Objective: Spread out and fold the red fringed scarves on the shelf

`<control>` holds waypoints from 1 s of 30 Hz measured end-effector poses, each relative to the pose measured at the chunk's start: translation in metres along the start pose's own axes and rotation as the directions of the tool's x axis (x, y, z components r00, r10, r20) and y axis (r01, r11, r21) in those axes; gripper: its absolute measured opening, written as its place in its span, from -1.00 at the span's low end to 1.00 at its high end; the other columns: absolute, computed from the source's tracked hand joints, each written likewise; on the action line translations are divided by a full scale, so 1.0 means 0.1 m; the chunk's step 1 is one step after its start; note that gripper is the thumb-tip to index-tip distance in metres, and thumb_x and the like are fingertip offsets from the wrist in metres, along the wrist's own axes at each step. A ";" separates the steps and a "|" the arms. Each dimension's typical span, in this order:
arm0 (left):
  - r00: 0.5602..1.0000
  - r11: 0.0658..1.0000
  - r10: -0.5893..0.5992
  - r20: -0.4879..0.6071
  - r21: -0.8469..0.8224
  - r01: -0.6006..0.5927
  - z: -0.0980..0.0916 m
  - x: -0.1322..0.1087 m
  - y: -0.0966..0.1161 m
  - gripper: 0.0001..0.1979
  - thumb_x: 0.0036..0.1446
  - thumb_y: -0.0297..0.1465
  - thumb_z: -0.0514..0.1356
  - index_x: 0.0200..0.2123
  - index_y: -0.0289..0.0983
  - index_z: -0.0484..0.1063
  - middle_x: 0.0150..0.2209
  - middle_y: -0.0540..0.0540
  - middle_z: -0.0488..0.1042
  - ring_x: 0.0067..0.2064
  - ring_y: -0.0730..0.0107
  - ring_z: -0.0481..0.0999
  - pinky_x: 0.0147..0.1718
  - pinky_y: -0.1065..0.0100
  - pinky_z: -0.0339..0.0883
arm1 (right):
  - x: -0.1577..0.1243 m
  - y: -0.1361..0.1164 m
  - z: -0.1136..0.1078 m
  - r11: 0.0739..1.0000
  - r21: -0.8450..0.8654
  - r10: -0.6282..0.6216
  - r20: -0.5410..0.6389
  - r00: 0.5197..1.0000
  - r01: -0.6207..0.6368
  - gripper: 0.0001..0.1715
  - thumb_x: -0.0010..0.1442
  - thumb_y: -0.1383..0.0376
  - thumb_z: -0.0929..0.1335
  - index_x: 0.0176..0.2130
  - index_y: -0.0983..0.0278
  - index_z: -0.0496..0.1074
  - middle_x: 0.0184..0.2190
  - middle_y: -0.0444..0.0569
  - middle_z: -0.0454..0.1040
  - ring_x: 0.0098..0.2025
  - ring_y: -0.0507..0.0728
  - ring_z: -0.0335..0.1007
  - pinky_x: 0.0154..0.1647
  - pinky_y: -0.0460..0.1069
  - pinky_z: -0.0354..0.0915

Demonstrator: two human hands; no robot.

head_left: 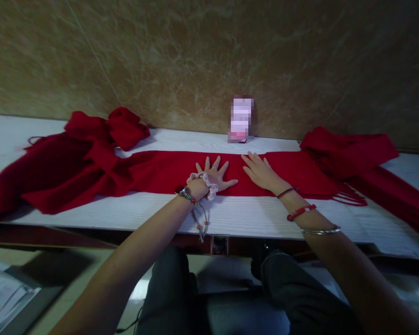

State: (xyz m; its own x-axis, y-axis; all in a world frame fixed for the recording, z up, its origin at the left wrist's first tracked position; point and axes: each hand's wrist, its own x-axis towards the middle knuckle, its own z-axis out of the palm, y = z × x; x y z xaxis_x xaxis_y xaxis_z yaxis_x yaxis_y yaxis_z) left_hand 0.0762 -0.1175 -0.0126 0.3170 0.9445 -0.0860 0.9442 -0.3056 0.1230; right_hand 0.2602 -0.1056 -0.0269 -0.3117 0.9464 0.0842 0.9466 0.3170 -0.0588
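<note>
A red scarf (160,173) lies stretched flat across the middle of a white wood-grain table. My left hand (214,176) presses on it, palm down with the fingers spread wide. To its right, my right hand (261,173) also rests flat on the cloth, fingers stretched out and held fairly close together. Neither hand grips anything. A fringe (351,195) shows at the scarf's right end, beside a loosely heaped red cloth (349,151). More bunched red cloth (87,149) lies at the left; whether it joins the flat piece I cannot tell.
A phone (240,118), blurred out, leans on the brown marbled wall (181,60) behind the table (244,216). Below the table's front edge are my knees. Papers (7,298) lie at the lower left, and red cloth hangs toward both table ends.
</note>
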 end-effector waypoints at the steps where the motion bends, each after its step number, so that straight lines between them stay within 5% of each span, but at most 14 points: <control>1: 1.000 1.000 -0.003 0.012 -0.004 0.003 -0.01 -0.01 0.01 -0.26 0.05 0.08 -0.10 0.25 -0.11 -0.10 0.29 -0.05 -0.19 0.25 -0.18 -0.30 0.10 -0.24 -0.27 | -0.01 0.00 0.00 1.000 -0.003 -0.018 -0.005 1.000 0.018 -0.40 0.27 0.18 0.03 0.25 0.28 -0.06 0.28 0.07 -0.16 0.28 0.26 -0.28 0.18 0.27 -0.12; 6: 1.000 1.000 -0.011 0.027 -0.011 0.011 -0.01 0.00 -0.01 -0.27 0.06 0.07 -0.10 0.24 -0.12 -0.07 0.28 -0.08 -0.20 0.25 -0.17 -0.31 0.09 -0.23 -0.25 | -0.01 0.02 0.01 0.998 -0.027 -0.048 0.107 0.993 0.051 -0.39 0.26 0.12 -0.01 0.24 0.23 -0.05 0.28 0.04 -0.13 0.27 0.26 -0.23 0.17 0.29 -0.10; 11: 0.998 0.998 -0.064 -0.012 0.010 0.065 -0.03 0.15 -0.06 -0.37 0.07 0.04 -0.05 0.20 0.05 -0.01 0.27 0.00 -0.10 0.25 -0.14 -0.18 0.06 -0.21 -0.11 | 0.01 0.04 0.03 0.998 -0.024 -0.062 0.089 0.994 0.064 -0.40 0.26 0.11 -0.01 0.24 0.20 -0.03 0.27 0.02 -0.10 0.27 0.24 -0.23 0.17 0.27 -0.09; 17: 0.999 0.999 0.009 -0.046 0.041 -0.007 0.07 0.35 0.02 -0.46 0.20 -0.09 -0.19 0.23 -0.07 -0.04 0.28 -0.02 -0.17 0.27 0.01 -0.22 0.10 -0.17 -0.20 | 0.00 0.03 0.02 0.997 -0.034 -0.065 0.098 0.993 0.069 -0.39 0.27 0.12 0.00 0.24 0.26 -0.04 0.27 0.06 -0.11 0.27 0.25 -0.23 0.17 0.27 -0.09; 26: 0.976 0.976 -0.199 -0.092 0.069 0.206 0.04 0.09 -0.68 -0.40 0.19 -0.07 -0.25 0.24 -0.18 -0.05 0.27 -0.08 -0.11 0.27 0.12 -0.16 0.15 0.01 -0.12 | 0.00 0.03 0.03 0.996 -0.046 -0.066 0.095 0.993 0.071 -0.39 0.27 0.12 -0.01 0.24 0.24 -0.04 0.27 0.03 -0.10 0.27 0.26 -0.21 0.17 0.28 -0.07; 30: 0.959 0.960 -0.258 -0.118 0.080 0.268 -0.02 0.08 -0.58 -0.42 0.19 -0.06 -0.22 0.23 -0.14 -0.04 0.27 -0.09 -0.11 0.27 0.12 -0.16 0.13 0.01 -0.09 | 0.00 0.02 0.03 0.997 -0.040 -0.068 0.094 0.993 0.072 -0.39 0.27 0.13 -0.01 0.24 0.27 -0.03 0.27 0.06 -0.10 0.27 0.28 -0.20 0.16 0.29 -0.07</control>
State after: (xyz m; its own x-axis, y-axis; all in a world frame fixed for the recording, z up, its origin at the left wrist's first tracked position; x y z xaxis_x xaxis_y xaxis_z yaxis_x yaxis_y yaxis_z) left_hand 0.0240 -0.0923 -0.0183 0.0497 0.9988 0.0025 0.9986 -0.0497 0.0163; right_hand 0.2620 -0.1046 -0.0300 -0.3818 0.9242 -0.0053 0.9242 0.3817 -0.0124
